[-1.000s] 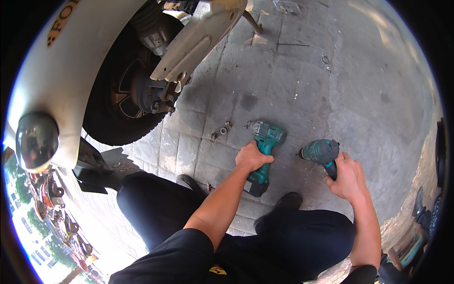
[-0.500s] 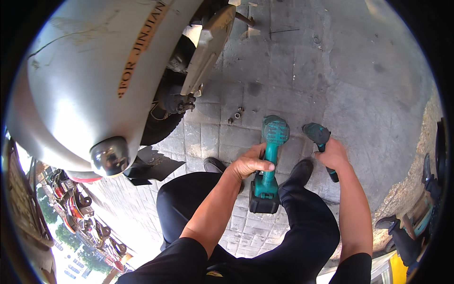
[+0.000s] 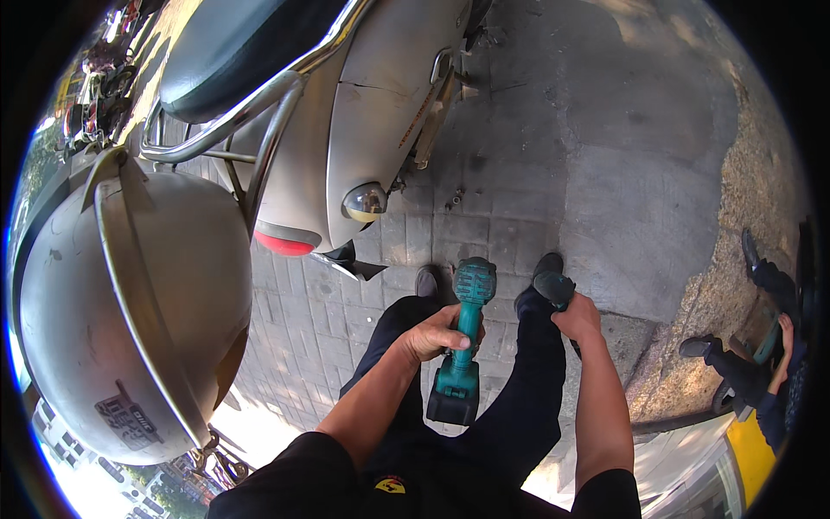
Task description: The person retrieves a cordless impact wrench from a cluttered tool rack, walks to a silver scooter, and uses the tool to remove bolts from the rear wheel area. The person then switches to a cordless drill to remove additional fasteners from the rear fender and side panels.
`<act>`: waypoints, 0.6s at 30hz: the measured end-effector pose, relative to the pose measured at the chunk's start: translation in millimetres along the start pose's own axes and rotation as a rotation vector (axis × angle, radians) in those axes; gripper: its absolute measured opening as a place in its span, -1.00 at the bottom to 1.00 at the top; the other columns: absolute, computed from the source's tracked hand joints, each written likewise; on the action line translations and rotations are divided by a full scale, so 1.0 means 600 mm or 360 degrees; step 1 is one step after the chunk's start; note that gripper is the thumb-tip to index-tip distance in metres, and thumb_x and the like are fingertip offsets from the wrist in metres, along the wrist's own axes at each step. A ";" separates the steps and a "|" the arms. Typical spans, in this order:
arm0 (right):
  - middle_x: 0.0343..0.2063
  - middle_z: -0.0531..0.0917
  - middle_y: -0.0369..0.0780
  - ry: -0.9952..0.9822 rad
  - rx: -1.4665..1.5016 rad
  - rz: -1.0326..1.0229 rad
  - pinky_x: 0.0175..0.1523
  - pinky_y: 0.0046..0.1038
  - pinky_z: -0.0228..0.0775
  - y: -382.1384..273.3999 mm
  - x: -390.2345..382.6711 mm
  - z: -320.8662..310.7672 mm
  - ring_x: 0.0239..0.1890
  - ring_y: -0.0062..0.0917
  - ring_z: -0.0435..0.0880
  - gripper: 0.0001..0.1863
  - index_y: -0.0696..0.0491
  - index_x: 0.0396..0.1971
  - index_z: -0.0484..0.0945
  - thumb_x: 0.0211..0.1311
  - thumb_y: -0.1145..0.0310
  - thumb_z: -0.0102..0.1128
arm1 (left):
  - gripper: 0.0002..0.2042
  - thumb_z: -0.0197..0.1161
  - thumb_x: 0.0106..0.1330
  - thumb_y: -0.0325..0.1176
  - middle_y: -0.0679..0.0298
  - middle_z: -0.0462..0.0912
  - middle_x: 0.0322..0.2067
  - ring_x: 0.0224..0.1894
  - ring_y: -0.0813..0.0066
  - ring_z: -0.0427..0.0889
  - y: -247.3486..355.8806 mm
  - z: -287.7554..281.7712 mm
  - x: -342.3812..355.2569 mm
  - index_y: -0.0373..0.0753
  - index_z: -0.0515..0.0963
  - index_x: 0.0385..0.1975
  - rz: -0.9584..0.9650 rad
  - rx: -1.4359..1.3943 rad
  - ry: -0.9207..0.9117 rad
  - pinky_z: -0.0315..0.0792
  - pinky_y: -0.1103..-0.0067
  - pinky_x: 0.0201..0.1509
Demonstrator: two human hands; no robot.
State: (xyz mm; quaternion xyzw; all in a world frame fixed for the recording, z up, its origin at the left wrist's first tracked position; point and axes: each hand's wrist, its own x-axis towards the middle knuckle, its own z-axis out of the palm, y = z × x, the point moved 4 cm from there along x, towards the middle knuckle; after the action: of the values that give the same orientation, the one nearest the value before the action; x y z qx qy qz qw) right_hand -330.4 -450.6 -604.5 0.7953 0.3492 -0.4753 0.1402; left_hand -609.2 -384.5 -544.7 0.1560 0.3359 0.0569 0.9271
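Observation:
My left hand point(image 3: 437, 334) is closed around the handle of a teal cordless impact wrench point(image 3: 475, 282). Its head points away from me, and the black battery point(image 3: 453, 406) hangs at the near end between my knees. To the right, my right hand point(image 3: 578, 319) grips a smaller teal and black power tool point(image 3: 553, 287). Most of that tool is hidden by the fingers, and its head lies over my right shoe. A silver scooter point(image 3: 298, 186) stands ahead on the left. Small metal parts point(image 3: 456, 199) lie on the paving near it.
A rounded silver rear box point(image 3: 164, 285) and chrome rack point(image 3: 285, 112) stick out from the scooter on my left. Grey paving point(image 3: 510, 199) stretches ahead, with rough stone point(image 3: 683, 320) at right. Another person point(image 3: 761, 372) in dark clothes is at the far right.
My view has swung back and left, bringing in the scooter's seat, rack and rear box. Both tools are still in my hands, and the right one has drawn closer to my leg.

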 end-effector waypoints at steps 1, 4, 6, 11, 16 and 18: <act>-0.15 0.67 0.00 0.0081 0.0110 0.0039 0.06 -0.17 0.48 0.012 -0.035 0.011 -0.04 -0.07 0.62 -0.55 0.08 -0.14 0.61 -0.13 0.28 0.31 | -0.45 0.51 -0.18 -0.14 0.31 0.52 -0.35 -0.29 0.49 0.50 0.005 0.005 -0.025 -0.23 0.46 -0.20 -0.0019 0.0009 -0.0063 0.40 0.53 -0.10; -0.22 0.69 0.03 0.0313 0.0443 0.0255 -0.03 -0.19 0.50 0.058 -0.141 0.077 -0.13 -0.08 0.67 -0.54 0.17 -0.20 0.61 -0.16 0.26 0.38 | -0.45 0.51 -0.17 -0.15 0.26 0.51 -0.38 -0.34 0.42 0.52 0.014 0.003 -0.094 -0.24 0.43 -0.20 -0.0116 0.0121 -0.0160 0.44 0.49 -0.18; -0.30 0.70 0.01 0.0393 0.0867 0.0376 -0.09 -0.22 0.50 0.085 -0.223 0.138 -0.21 -0.14 0.69 -0.55 0.20 -0.24 0.60 -0.17 0.27 0.39 | -0.44 0.51 -0.16 -0.16 0.22 0.50 -0.39 -0.37 0.38 0.53 0.022 0.002 -0.143 -0.24 0.41 -0.19 -0.0189 0.0175 -0.0202 0.47 0.45 -0.24; -0.38 0.68 -0.07 0.0545 0.1340 0.0758 -0.12 -0.28 0.48 0.082 -0.397 0.301 -0.30 -0.24 0.68 -0.62 0.18 -0.30 0.60 -0.21 0.36 0.40 | -0.42 0.50 -0.14 -0.15 0.20 0.51 -0.39 -0.36 0.35 0.54 0.049 -0.007 -0.277 -0.25 0.40 -0.14 -0.0311 0.0264 -0.0273 0.48 0.43 -0.23; -0.28 0.68 -0.21 0.0754 0.1234 0.0551 -0.10 -0.38 0.49 0.007 -0.518 0.403 -0.25 -0.45 0.65 -0.54 0.09 -0.17 0.60 -0.25 0.48 0.35 | -0.45 0.48 -0.10 -0.14 0.18 0.54 -0.35 -0.32 0.34 0.56 0.049 -0.040 -0.398 -0.26 0.42 -0.13 -0.0338 0.0169 -0.0287 0.49 0.42 -0.17; -0.26 0.68 -0.21 0.0759 0.1233 0.0408 -0.06 -0.38 0.48 -0.034 -0.539 0.437 -0.22 -0.44 0.64 -0.51 0.09 -0.14 0.60 -0.25 0.48 0.34 | -0.48 0.47 -0.08 -0.15 0.19 0.54 -0.34 -0.31 0.34 0.56 0.040 -0.073 -0.439 -0.26 0.44 -0.16 -0.0332 0.0128 -0.0232 0.49 0.41 -0.15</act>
State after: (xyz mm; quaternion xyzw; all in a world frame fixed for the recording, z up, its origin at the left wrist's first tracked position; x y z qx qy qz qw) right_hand -615.4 -718.5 -459.5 0.9127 0.0678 -0.3534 -0.1935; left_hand -839.6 -406.1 -409.1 0.1609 0.2841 -0.0649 0.9430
